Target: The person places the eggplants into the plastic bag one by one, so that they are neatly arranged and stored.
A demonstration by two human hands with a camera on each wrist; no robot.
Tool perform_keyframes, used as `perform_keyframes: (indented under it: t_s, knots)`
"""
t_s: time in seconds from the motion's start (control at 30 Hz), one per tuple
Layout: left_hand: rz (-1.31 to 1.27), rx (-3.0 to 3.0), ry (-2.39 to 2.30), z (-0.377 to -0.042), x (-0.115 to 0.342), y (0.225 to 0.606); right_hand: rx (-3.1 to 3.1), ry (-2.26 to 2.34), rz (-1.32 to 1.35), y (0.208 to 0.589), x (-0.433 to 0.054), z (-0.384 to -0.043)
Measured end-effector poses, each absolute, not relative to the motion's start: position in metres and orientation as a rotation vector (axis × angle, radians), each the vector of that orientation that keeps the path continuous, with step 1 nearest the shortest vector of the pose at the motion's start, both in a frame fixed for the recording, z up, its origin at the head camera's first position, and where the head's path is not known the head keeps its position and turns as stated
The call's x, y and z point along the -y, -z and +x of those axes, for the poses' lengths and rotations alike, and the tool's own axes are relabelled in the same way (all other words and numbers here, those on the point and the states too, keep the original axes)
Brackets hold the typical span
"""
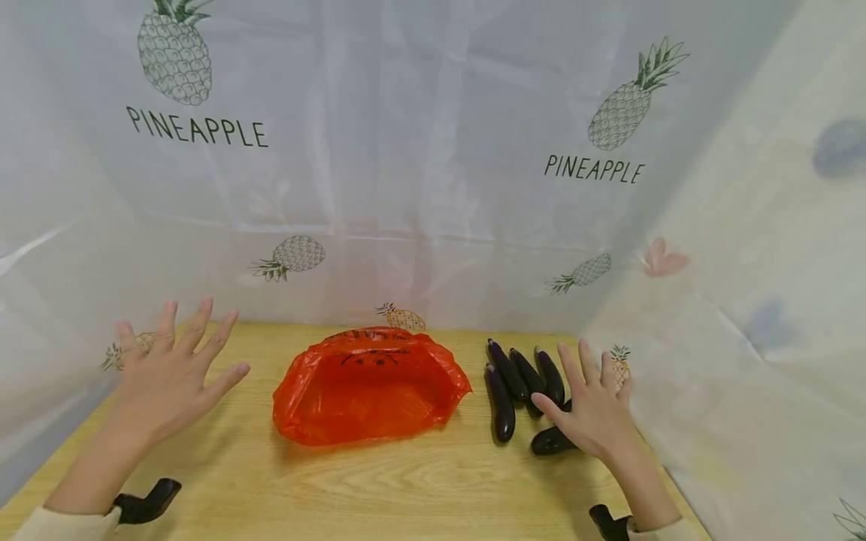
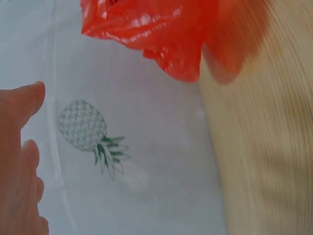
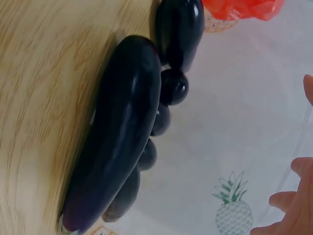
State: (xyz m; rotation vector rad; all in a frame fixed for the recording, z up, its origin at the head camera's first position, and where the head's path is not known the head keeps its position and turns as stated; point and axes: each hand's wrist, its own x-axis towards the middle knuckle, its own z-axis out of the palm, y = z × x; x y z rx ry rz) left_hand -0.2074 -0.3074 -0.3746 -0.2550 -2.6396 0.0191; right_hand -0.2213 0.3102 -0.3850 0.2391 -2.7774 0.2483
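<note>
A red plastic bag [image 1: 372,398] lies on the wooden table with its mouth spread wide. To the left of it my left hand [image 1: 169,376] is held in the air, fingers straight and apart, touching nothing. My right hand [image 1: 595,409] hovers over several dark purple eggplants [image 1: 502,406], its fingers spread and holding nothing. It partly hides the nearest eggplant [image 1: 551,442] in the head view. The right wrist view shows that eggplant [image 3: 115,132] lying close, with others behind it. Part of the red bag [image 2: 151,29] shows in the left wrist view.
A pale sheet [image 1: 419,188] printed with pineapples hangs behind the table [image 1: 379,496], and another covering [image 1: 764,300] rises on the right side. Black wrist mounts [image 1: 149,502] sit at both sleeves.
</note>
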Motion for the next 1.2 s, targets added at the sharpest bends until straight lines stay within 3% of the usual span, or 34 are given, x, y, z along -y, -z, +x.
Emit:
perform_keyframes:
  t_s: [1.2]
  knots:
    - [-0.561,2.574,0.821,-0.24,0.231,0.405,2.767,-0.515,0.275,0.405,-0.264,-0.232]
